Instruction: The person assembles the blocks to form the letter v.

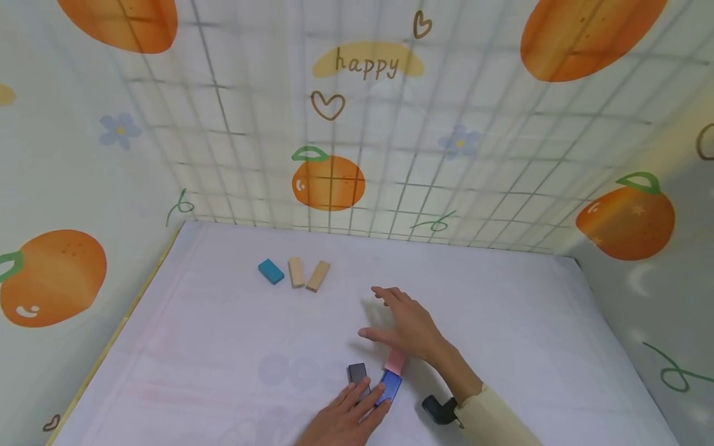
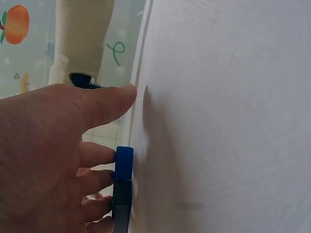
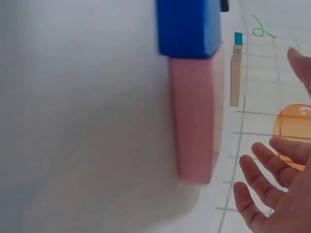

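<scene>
The blue block [image 1: 389, 387] and pink block [image 1: 395, 360] lie end to end on the counter [image 1: 212, 347], right of its middle and well short of the far edge. Beside the blue one is the dark gray block [image 1: 357, 371]; the covered ends hide whether those two touch. The left hand [image 1: 343, 416] has its fingers fairly straight and a little spread, tips resting on the dark gray and blue blocks. Uneven pressure there could skid or twist either block, and a shove to the blue would likely carry into the pink.

The right hand [image 1: 411, 325] hangs over the pink block, fingers and thumb wide and holding nothing. If that wrist dropped, its black device [image 1: 439, 410] (it sits low, just right of the blue block) might knock the row crooked.

Toward the far left corner lie a teal block [image 1: 271, 271] and two wooden blocks [image 1: 296, 272] [image 1: 318, 276]. The wooden pair stand so close at their near ends that a careless pinch on one could bump its neighbor.
</scene>
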The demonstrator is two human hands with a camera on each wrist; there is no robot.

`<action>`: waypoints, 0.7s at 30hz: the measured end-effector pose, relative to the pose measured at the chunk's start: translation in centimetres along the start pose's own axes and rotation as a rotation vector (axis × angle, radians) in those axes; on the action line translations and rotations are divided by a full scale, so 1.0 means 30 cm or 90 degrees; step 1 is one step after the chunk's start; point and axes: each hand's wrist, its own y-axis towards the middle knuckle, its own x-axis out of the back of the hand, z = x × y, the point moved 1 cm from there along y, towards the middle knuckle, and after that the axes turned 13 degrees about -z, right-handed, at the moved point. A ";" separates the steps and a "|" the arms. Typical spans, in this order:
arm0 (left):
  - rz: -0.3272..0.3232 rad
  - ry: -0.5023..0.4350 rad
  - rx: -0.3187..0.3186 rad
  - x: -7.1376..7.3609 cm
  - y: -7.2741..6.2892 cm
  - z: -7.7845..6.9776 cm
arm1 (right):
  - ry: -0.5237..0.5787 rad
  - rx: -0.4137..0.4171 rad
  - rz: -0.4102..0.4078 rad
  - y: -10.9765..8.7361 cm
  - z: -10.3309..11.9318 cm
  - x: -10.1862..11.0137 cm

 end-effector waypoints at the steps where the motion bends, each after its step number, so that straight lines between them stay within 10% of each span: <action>1: 0.004 -0.001 0.000 0.002 0.001 0.000 | 0.002 0.001 0.002 0.012 0.005 -0.009; 21: -0.039 -0.021 -0.020 -0.012 -0.006 0.007 | 0.008 0.023 0.038 0.175 0.116 -0.109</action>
